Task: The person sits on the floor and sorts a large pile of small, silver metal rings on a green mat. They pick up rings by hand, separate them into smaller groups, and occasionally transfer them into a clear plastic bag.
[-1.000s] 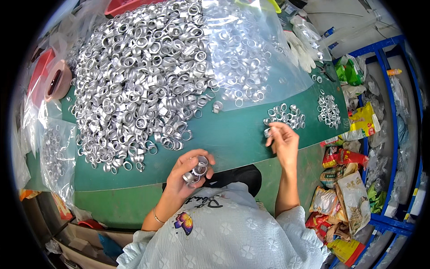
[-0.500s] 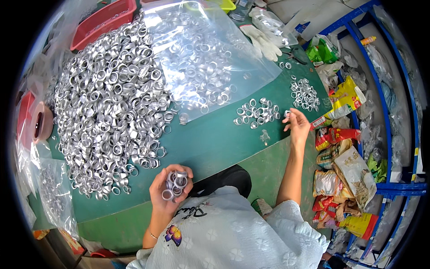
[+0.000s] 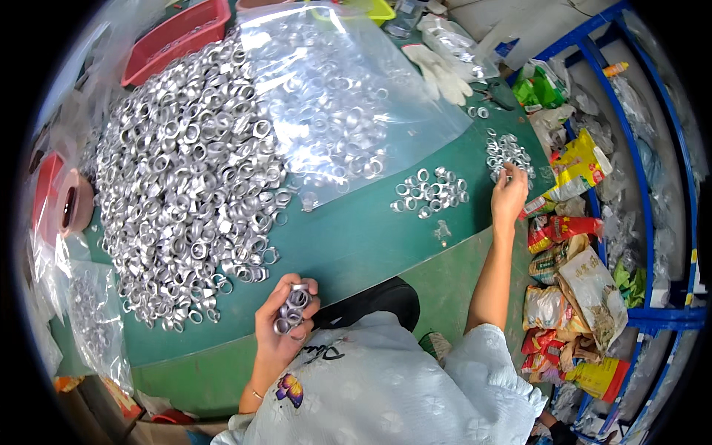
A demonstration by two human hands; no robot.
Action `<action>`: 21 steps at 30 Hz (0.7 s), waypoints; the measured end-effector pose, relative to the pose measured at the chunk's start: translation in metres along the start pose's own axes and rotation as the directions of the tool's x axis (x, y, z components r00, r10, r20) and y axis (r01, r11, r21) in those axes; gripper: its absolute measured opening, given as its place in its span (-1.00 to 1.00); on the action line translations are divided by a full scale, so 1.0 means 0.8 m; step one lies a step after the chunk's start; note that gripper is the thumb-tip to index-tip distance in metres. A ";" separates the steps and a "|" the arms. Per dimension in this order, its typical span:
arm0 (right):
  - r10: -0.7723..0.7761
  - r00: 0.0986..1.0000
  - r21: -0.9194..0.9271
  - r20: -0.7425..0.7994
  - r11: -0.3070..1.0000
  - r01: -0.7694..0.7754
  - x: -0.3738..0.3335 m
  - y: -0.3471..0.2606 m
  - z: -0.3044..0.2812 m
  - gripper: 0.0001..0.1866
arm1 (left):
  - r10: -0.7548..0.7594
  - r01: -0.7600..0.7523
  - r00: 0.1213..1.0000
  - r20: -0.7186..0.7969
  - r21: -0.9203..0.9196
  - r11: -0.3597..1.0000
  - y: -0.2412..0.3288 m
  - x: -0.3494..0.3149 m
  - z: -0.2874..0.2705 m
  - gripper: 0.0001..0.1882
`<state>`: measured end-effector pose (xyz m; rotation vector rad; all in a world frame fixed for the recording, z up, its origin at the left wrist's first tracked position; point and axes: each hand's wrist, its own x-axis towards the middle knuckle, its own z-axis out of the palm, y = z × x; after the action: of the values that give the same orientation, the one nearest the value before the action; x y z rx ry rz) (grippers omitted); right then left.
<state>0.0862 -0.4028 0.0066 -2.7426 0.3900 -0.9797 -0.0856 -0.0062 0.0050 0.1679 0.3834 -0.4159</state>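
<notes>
Cupping metal rings [image 3: 298, 298], the left hand [image 3: 273, 315] is curling half-closed at lower centre, the right hand [image 3: 510, 194] is bending partway, hold unclear, over a ring cluster [image 3: 512, 150] at right, and the green table [image 3: 341, 241] is bearing a ring heap [image 3: 185, 159] at left, blue shelving [image 3: 660, 319] lining far right.

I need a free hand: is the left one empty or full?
Not empty: the left hand is curled around several metal rings.

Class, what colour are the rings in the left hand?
The rings are silver; the head view shows this.
</notes>
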 end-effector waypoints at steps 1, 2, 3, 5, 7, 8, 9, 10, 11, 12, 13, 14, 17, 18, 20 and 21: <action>0.035 0.997 0.051 0.062 0.998 -0.038 -0.006 -0.021 -0.013 -0.86 | 0.006 -0.006 1.000 -0.020 0.007 1.000 0.001 0.001 0.002 -0.82; -0.047 0.998 0.088 0.051 0.995 0.043 -0.013 -0.035 -0.016 -0.86 | 0.006 -0.007 1.000 -0.029 -0.027 1.000 0.001 0.001 0.004 -0.82; -0.031 0.989 0.170 0.143 0.985 0.006 -0.021 -0.060 -0.028 -0.86 | -0.001 -0.002 0.999 -0.042 -0.065 0.998 0.000 0.003 0.005 -0.82; -0.150 0.943 0.383 0.296 0.923 0.026 -0.037 -0.106 -0.040 -0.87 | 0.000 -0.006 0.999 -0.047 -0.130 0.992 0.001 0.006 0.004 -0.81; -0.339 0.833 0.622 0.437 0.783 -0.007 -0.060 -0.155 -0.043 -0.88 | 0.030 -0.039 0.996 -0.084 -0.118 0.992 0.003 0.004 0.004 -0.78; -0.457 0.757 0.685 0.468 0.728 0.017 -0.068 -0.178 -0.046 -0.88 | 0.033 -0.043 0.995 -0.099 -0.099 0.994 0.004 0.005 0.004 -0.77; -0.522 0.661 0.699 0.539 0.715 -0.006 -0.076 -0.202 -0.046 -0.84 | 0.045 -0.054 0.993 -0.109 -0.078 0.996 0.004 0.004 0.004 -0.76; -0.580 0.556 0.709 0.596 0.705 -0.026 -0.085 -0.222 -0.045 -0.79 | 0.055 -0.062 0.992 -0.116 -0.058 0.996 0.004 0.003 0.003 -0.75; -0.604 0.552 0.714 0.575 0.700 0.023 -0.096 -0.238 -0.038 -0.73 | 0.063 -0.068 0.991 -0.120 -0.039 0.997 0.005 0.003 0.003 -0.74; -0.627 0.548 0.716 0.554 0.694 0.070 -0.108 -0.251 -0.028 -0.67 | 0.052 -0.056 0.994 -0.096 -0.033 0.998 0.007 0.002 0.002 -0.72; -0.675 0.571 0.740 0.467 0.652 0.165 -0.117 -0.259 -0.016 -0.62 | 0.038 -0.041 0.997 -0.069 -0.028 0.999 0.010 0.002 0.002 -0.69; -0.689 0.565 0.724 0.454 0.655 0.216 -0.120 -0.266 -0.007 -0.64 | 0.023 -0.024 0.999 -0.042 -0.023 0.999 0.011 0.002 0.002 -0.67; -0.711 0.557 0.691 0.429 0.656 0.305 -0.124 -0.281 0.013 -0.67 | 0.005 -0.005 1.000 -0.022 -0.025 1.000 0.012 0.000 -0.002 -0.63; -0.709 0.575 0.704 0.408 0.645 0.296 -0.126 -0.279 0.018 -0.68 | 0.001 -0.002 1.000 -0.026 -0.014 1.000 0.012 -0.002 -0.002 -0.63; -0.703 0.606 0.726 0.371 0.627 0.283 -0.128 -0.273 0.023 -0.71 | 0.014 -0.014 0.998 -0.061 -0.005 1.000 0.011 -0.003 -0.002 -0.69; -0.673 0.625 0.717 0.395 0.651 0.248 -0.130 -0.271 0.023 -0.73 | 0.021 -0.021 0.996 -0.083 0.010 1.000 0.012 -0.002 -0.001 -0.70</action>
<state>0.0594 -0.1637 -0.0086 -2.3486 -0.7336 -0.0967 -0.0835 0.0034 0.0057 0.1980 0.4616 -0.3907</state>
